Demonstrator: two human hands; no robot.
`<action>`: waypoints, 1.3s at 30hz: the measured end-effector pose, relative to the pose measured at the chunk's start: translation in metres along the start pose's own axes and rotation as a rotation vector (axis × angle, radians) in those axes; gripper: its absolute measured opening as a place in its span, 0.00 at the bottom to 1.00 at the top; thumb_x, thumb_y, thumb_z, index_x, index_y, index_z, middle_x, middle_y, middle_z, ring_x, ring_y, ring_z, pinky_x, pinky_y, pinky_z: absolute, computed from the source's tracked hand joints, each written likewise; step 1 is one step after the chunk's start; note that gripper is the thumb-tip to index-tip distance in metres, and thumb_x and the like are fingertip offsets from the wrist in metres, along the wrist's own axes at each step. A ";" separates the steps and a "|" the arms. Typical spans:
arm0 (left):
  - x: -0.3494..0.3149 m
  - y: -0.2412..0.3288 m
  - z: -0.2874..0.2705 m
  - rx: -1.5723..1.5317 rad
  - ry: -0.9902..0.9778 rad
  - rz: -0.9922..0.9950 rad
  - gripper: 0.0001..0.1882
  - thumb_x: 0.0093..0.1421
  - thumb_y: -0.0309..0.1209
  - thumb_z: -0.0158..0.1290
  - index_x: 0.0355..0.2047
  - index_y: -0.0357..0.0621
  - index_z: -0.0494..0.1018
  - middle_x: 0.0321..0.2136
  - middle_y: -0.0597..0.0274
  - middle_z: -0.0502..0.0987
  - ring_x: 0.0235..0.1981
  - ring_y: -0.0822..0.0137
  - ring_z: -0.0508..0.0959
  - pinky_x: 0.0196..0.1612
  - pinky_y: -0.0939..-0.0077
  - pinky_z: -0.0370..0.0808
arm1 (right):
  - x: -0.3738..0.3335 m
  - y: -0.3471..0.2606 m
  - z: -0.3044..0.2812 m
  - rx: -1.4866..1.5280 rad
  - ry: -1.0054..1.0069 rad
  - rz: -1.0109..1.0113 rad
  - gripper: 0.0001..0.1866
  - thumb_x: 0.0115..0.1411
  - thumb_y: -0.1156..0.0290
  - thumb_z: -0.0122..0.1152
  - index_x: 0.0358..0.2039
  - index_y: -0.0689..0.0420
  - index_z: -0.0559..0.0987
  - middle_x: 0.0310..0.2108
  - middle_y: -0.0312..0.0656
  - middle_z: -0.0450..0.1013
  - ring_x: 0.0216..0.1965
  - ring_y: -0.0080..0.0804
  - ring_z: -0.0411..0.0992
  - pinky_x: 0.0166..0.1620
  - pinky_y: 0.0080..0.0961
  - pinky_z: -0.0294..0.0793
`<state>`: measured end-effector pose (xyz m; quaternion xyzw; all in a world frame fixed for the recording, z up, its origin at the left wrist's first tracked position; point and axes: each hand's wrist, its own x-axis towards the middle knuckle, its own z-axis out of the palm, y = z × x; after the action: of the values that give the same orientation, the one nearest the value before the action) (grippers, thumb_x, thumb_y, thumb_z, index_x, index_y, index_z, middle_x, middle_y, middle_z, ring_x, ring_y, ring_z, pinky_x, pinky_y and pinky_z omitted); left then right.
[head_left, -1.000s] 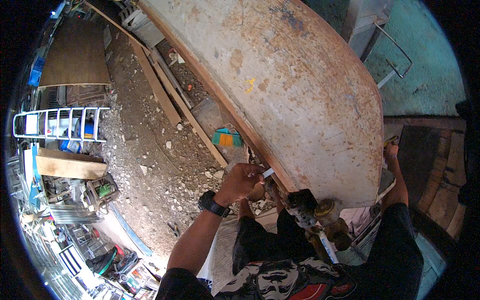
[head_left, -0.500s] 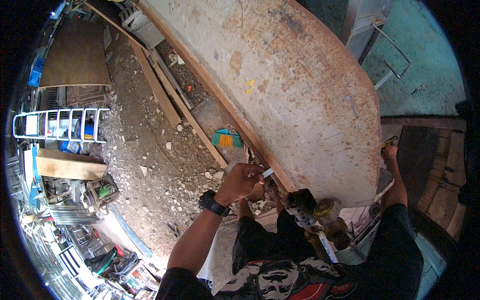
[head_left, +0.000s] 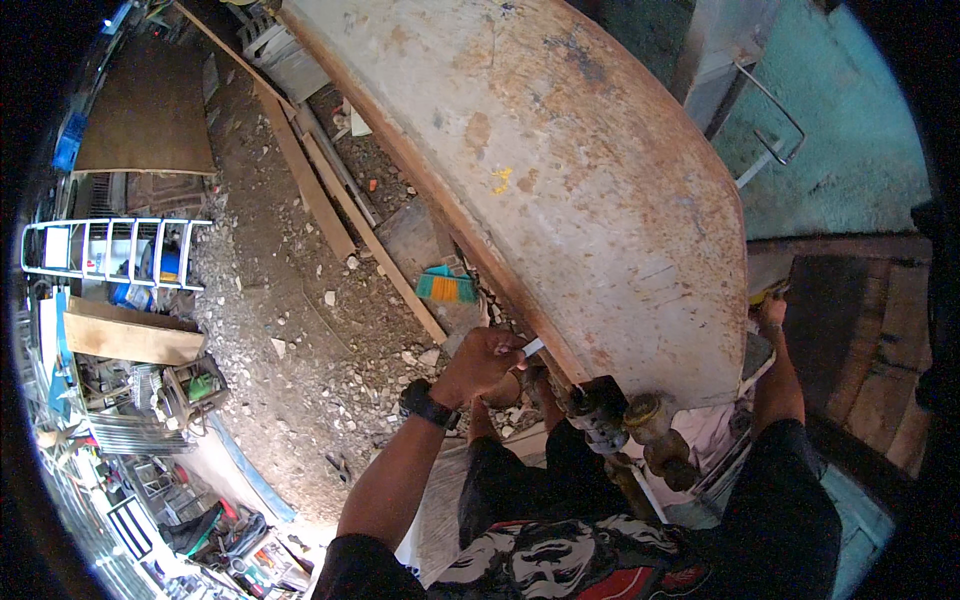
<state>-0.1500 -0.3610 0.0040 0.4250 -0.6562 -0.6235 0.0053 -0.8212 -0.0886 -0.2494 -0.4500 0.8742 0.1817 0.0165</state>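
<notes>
A large rust-stained, pale panel [head_left: 590, 190] with one curved edge slants across the middle, a brown strip running along its straight left edge. Beside that strip, near its lower end, my left hand [head_left: 480, 368] is closed in a pinch on a flat white strip [head_left: 533, 347]. The strip's tip reaches the panel's edge. Past the curved right side, my right hand [head_left: 773, 309] is closed around a small yellow object [head_left: 762, 294], mostly hidden and too small to name. A dark metal fitting [head_left: 598, 412] and a round brownish knob [head_left: 650, 415] sit at the panel's near corner.
Rubble and stones cover the dirt floor [head_left: 290, 300] at left, with long wooden boards [head_left: 375, 250] lying on it. A green-and-orange broom head [head_left: 446, 285] rests near the panel. A ladder [head_left: 115, 252] and cluttered tools stand far left; a teal wall [head_left: 850, 150] rises at right.
The view has shifted slightly, so the panel and right hand appear a little further left. Both hands keep their grips at the panel's two sides.
</notes>
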 end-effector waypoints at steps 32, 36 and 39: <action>0.010 0.005 0.000 -0.001 -0.002 -0.024 0.06 0.57 0.26 0.56 0.30 0.34 0.79 0.20 0.58 0.80 0.23 0.70 0.78 0.30 0.72 0.73 | 0.019 0.032 0.035 0.569 0.046 0.251 0.15 0.56 0.62 0.53 0.25 0.63 0.75 0.20 0.46 0.70 0.21 0.41 0.69 0.24 0.43 0.64; 0.007 0.004 -0.006 0.053 -0.032 -0.032 0.07 0.56 0.26 0.56 0.29 0.34 0.79 0.20 0.57 0.80 0.23 0.71 0.78 0.30 0.73 0.74 | 0.020 0.031 0.047 -0.118 0.154 -0.222 0.12 0.56 0.64 0.54 0.30 0.61 0.76 0.22 0.45 0.71 0.23 0.41 0.72 0.24 0.42 0.66; 0.010 -0.003 -0.002 0.006 0.011 -0.004 0.07 0.56 0.27 0.56 0.27 0.34 0.79 0.19 0.57 0.79 0.21 0.70 0.77 0.28 0.72 0.72 | 0.013 0.047 0.035 0.126 -0.004 0.069 0.12 0.57 0.63 0.54 0.30 0.58 0.79 0.24 0.46 0.75 0.28 0.42 0.75 0.30 0.43 0.70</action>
<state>-0.1530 -0.3678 -0.0034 0.4297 -0.6573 -0.6191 0.0067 -0.8715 -0.0623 -0.2704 -0.4172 0.8989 0.1276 0.0402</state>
